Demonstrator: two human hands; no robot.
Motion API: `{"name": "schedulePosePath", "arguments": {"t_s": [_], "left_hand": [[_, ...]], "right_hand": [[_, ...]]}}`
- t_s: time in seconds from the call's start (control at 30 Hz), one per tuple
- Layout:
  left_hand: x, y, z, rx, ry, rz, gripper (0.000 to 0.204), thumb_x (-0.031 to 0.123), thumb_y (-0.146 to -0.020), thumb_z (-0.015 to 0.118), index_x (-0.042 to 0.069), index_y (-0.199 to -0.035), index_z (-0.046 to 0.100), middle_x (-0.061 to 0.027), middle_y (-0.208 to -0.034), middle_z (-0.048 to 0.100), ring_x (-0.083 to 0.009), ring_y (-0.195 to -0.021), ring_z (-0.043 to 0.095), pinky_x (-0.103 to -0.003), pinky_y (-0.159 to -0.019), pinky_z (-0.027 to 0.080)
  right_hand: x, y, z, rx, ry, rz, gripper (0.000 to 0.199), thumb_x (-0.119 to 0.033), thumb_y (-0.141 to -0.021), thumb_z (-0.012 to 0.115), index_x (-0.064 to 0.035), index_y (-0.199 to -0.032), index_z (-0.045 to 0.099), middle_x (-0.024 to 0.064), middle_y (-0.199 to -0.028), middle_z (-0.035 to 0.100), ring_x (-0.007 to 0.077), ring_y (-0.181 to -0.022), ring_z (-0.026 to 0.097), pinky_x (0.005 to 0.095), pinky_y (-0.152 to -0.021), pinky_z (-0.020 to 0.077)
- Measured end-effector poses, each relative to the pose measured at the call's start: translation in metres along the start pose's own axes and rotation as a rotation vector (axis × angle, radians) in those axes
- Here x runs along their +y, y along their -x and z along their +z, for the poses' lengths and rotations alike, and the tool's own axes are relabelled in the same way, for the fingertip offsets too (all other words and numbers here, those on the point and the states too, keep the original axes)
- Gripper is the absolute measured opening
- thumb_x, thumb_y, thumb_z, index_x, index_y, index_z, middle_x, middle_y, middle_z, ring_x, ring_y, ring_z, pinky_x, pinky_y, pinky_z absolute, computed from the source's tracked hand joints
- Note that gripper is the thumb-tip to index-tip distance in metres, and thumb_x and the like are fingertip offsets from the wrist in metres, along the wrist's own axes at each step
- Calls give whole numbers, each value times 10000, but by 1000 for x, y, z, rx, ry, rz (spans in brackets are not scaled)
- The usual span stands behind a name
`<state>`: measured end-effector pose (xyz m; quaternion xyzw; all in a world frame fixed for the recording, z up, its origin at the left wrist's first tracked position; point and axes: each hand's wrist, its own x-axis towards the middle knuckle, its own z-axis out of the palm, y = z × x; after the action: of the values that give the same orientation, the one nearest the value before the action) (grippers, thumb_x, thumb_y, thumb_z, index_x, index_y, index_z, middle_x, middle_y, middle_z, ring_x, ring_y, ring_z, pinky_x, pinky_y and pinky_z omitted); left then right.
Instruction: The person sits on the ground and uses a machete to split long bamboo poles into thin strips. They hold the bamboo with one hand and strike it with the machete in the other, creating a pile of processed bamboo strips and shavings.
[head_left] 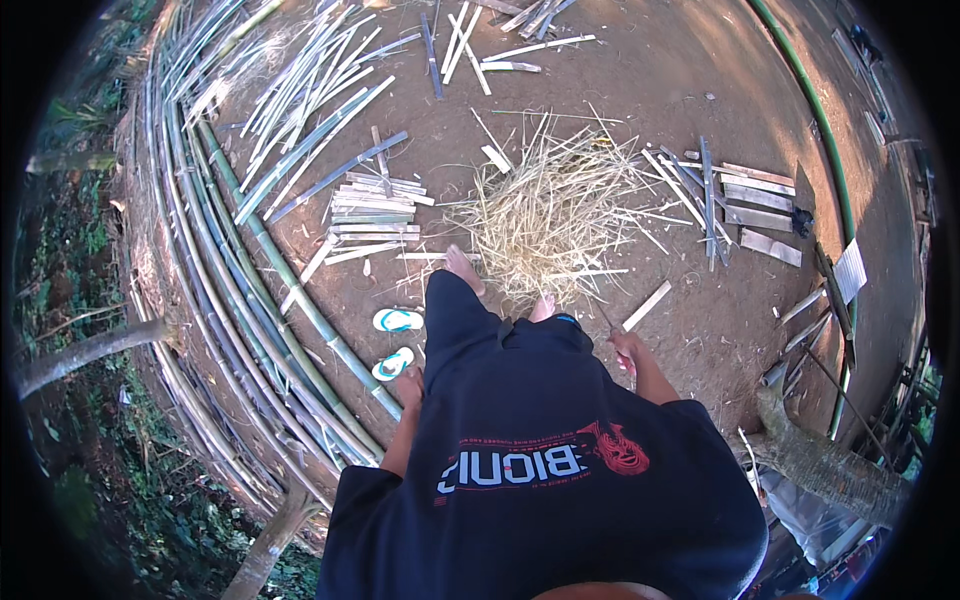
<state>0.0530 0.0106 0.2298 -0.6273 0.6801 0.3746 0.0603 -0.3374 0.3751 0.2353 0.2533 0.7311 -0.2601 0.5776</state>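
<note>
Knife work on bamboo, seated on bare dirt ground.
Right hand (630, 348) is clenched around a knife (610, 322) handle, blade toward a short bamboo stick (647, 305) just beside the shavings pile (545, 215). Left hand (409, 385) rests near the sandals (396, 342), grip unclear. Best to keep the blade angled away from the feet.

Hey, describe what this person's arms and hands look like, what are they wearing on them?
Both forearms are bare below short dark navy T-shirt sleeves. The left hand and right hand show no gloves; the picture is too small to tell about rings or a watch. The T-shirt carries a white and red print.
</note>
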Motion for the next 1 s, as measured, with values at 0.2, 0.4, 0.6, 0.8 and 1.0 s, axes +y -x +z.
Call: {"name": "schedulePosePath", "arguments": {"t_s": [0.2, 0.4, 0.6, 0.8, 1.0], "left_hand": [[3, -96, -3, -144, -212, 57, 420, 349, -888, 532, -58, -843, 627, -309, -812, 626, -486, -820, 615, -528, -741, 460], [79, -255, -27, -14, 160, -84, 229, 175, -893, 531, -8, -786, 615, -79, -653, 623, -152, -513, 564, -307, -456, 425], [190, -374, -125, -164, 268, 93, 368, 289, -845, 593, -46, -980, 662, -167, -786, 684, -237, -723, 667, -352, -666, 519], [230, -401, -193, -97, 616, -57, 238, 194, -895, 542, -12, -934, 657, -115, -813, 684, -167, -688, 644, -284, -606, 507], [171, -382, -149, -316, 643, -297, 175, 191, -898, 508, 44, -829, 574, -87, -733, 584, -174, -609, 575, -300, -487, 449]], "right_hand": [[-35, -3, 21, 61, -16, 7, 397, -361, -918, 545, 4, -764, 567, 57, -470, 381, 186, -343, 350, 356, -361, 295], [-132, -13, 56, 127, 405, -73, 611, -527, -898, 467, 28, -688, 612, 169, -539, 566, 294, -516, 583, 444, -550, 478], [-287, -4, 97, 118, 16, -166, 376, -320, -865, 603, 7, -685, 559, 116, -521, 516, 236, -383, 499, 395, -378, 427], [-433, 59, 138, 69, -15, -382, 457, -415, -899, 576, 24, -773, 598, 87, -578, 515, 202, -432, 499, 360, -396, 447], [-497, 55, 143, 25, 23, -268, 354, -342, -920, 563, -8, -808, 598, 58, -504, 453, 173, -378, 436, 335, -371, 363]]}}
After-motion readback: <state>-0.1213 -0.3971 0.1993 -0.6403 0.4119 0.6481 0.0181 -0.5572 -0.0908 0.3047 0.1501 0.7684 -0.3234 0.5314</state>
